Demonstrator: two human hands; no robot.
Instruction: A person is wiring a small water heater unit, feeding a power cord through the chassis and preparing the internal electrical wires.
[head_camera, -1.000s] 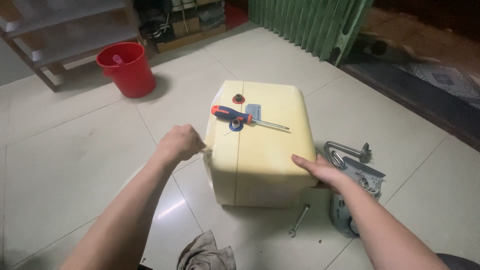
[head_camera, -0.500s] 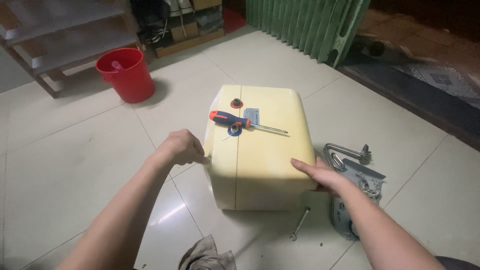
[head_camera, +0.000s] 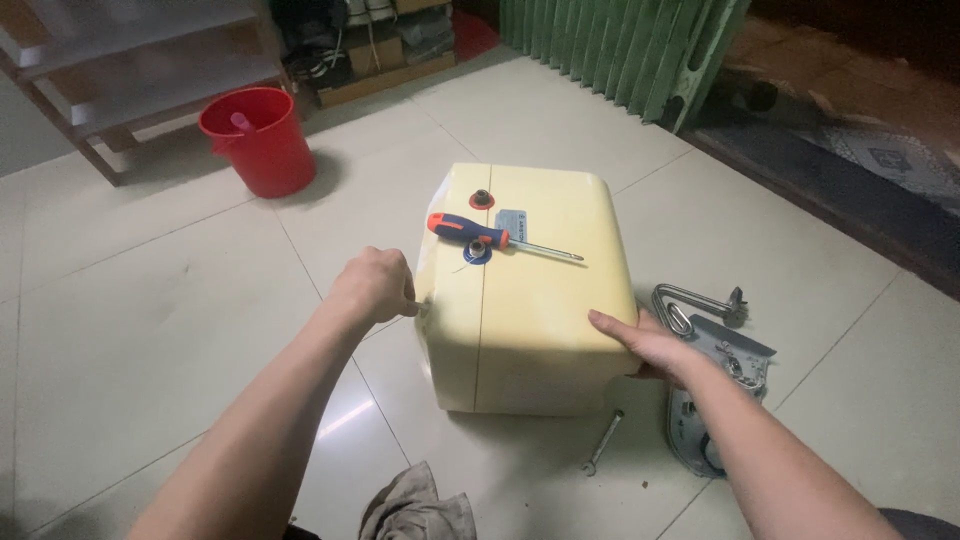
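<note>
One cream box (head_camera: 530, 300), centre of frame, on floor tiles (head_camera: 150, 300). Left hand (head_camera: 372, 285) fisted against its left side; right hand (head_camera: 645, 340) flat and open on its right edge. Screwdriver (head_camera: 490, 237) lying on top. Red bucket (head_camera: 258, 140), upper left.

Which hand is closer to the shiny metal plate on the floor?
Right. The right hand rests on the cream box's side, just beside the metal plate. The left hand is at the box's far side.

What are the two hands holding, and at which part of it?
The pale yellow tank: left hand fisted against its left side, right hand flat on its right near edge.
</note>
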